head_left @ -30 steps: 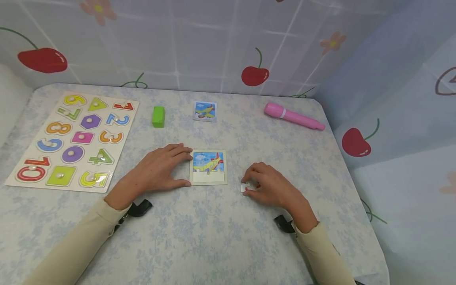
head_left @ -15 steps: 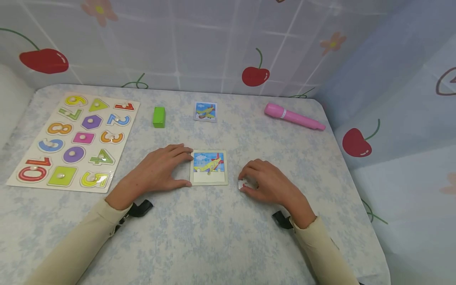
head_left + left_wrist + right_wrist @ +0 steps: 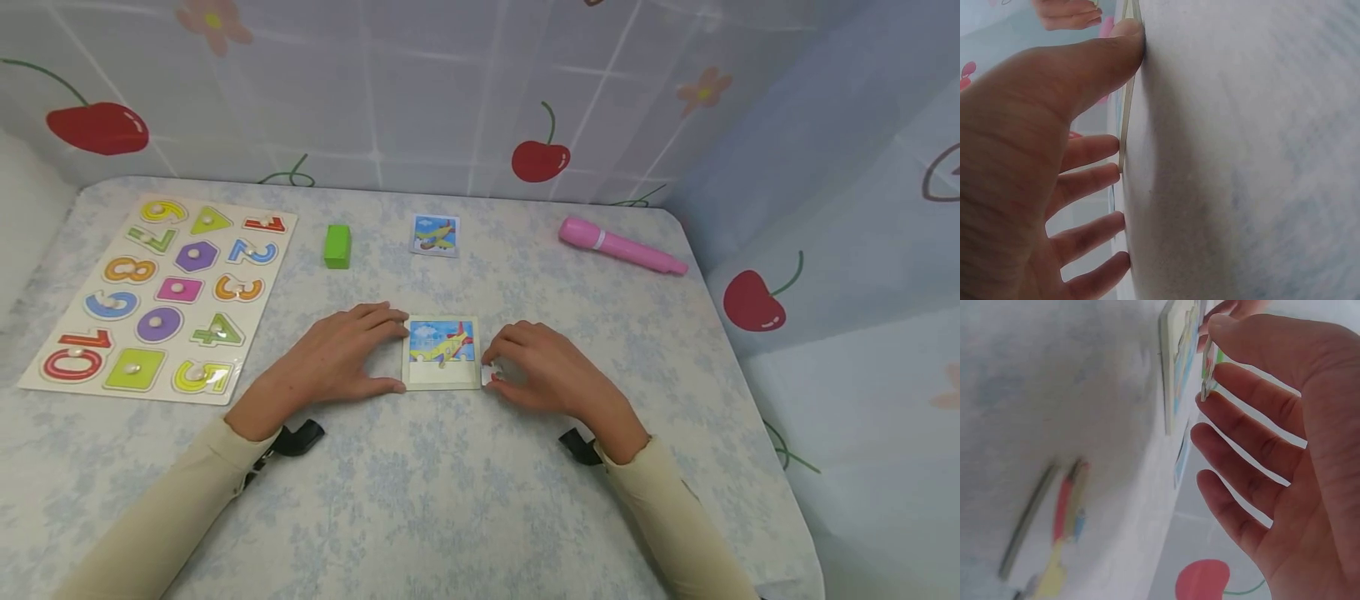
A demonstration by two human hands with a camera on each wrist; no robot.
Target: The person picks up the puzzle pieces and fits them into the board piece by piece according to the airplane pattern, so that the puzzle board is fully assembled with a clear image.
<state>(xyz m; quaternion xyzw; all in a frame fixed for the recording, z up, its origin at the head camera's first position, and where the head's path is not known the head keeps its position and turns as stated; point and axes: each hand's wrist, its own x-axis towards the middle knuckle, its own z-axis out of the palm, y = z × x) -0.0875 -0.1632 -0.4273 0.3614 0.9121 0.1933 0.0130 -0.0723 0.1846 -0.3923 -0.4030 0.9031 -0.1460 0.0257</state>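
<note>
A square puzzle board (image 3: pixel 442 377) with a partly filled airplane picture lies at the middle of the table; its lower strip shows bare cream. My left hand (image 3: pixel 330 354) rests at the board's left side, thumb and fingertips touching the edge. At the right side, my right hand (image 3: pixel 551 367) pinches a small puzzle piece (image 3: pixel 487 374) between thumb and fingers, right beside the board's edge. In the right wrist view the piece (image 3: pixel 1208 369) stands edge-on, with the other fingers spread. Blurred flat pieces (image 3: pixel 1063 515) in red, yellow and blue lie below that hand, hidden in the head view.
Behind the board lies an airplane picture card (image 3: pixel 435 235), with a green block (image 3: pixel 337 247) to its left. A pink baton-shaped object (image 3: pixel 622 246) lies at the back right. On the left is a number and shape peg board (image 3: pixel 168 343). A cherry-print curtain (image 3: pixel 420 100) hangs behind the table.
My right hand has moved left and slightly away from me with the puzzle piece, up to the board's right edge. The left hand keeps its place on the board.
</note>
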